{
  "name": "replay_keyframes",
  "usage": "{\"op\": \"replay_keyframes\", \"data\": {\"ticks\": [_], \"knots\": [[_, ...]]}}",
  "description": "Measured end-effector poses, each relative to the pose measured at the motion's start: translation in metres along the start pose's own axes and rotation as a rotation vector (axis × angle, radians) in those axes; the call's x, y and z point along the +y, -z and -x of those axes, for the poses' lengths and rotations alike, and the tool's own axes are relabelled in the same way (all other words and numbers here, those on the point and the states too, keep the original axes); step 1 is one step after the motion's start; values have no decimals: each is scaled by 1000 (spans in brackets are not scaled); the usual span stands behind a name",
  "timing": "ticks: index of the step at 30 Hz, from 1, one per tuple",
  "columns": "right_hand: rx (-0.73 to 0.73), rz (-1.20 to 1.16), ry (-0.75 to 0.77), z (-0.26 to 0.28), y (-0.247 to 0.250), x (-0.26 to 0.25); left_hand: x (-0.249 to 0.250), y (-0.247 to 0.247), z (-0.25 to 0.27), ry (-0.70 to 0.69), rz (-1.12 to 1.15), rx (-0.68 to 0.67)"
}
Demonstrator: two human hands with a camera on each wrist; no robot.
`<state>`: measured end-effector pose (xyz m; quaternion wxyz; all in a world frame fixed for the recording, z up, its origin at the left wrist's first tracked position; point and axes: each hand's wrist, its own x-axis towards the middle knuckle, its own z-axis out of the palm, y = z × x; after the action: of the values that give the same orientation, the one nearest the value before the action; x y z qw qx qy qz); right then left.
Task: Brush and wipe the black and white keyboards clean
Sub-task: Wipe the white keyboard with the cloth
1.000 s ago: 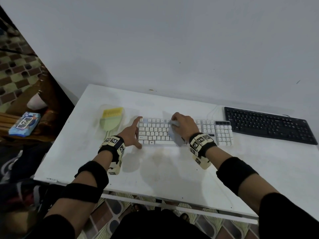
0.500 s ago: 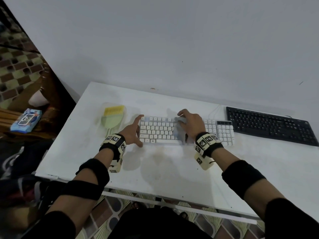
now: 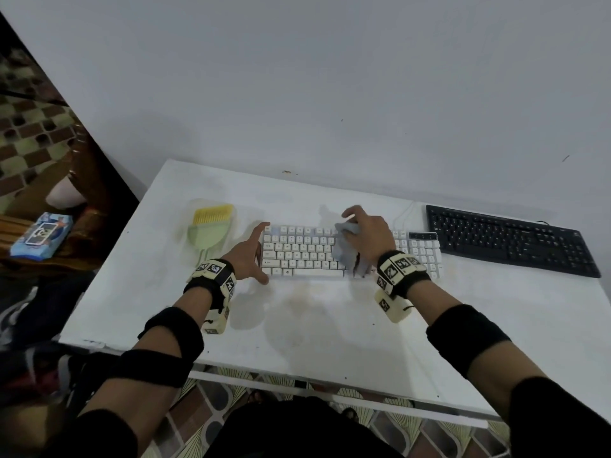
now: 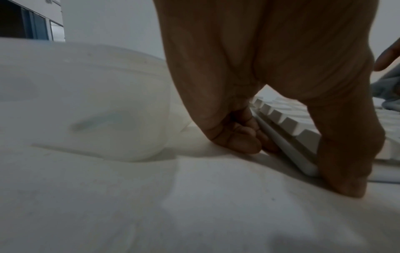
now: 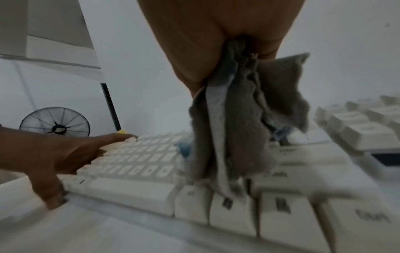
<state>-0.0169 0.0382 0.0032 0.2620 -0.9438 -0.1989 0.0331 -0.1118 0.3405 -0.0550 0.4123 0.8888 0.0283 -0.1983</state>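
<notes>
Your left hand is spread wide, bracing the white keyboard's left end so it won't slide. Your right hand grips the bunched grey cloth, pressed mid-keyboard. Black keyboard sits apart, right; brush parked left on the table.

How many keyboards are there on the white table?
2. The white keyboard lies at the table's middle, under both hands. The black keyboard lies to its right, near the wall, untouched. None seems hidden.
</notes>
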Motion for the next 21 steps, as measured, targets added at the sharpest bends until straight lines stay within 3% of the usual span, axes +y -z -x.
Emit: {"op": "replay_keyframes", "data": {"ticks": [4,9,15,19,21], "knots": [[-25,67,-23,-1,-11,0,1,0,0,4,7,-6],[-85,95,65,42,-27,1,1,1,0,8,3,-8],[-249,37,33,56,-17,9,1,0,1,10,9,-8],[27,-114,-121,16,-4,8,2,1,1,14,7,-9],[101,-54,-94,4,-2,9,2,1,1,13,9,-7]]}}
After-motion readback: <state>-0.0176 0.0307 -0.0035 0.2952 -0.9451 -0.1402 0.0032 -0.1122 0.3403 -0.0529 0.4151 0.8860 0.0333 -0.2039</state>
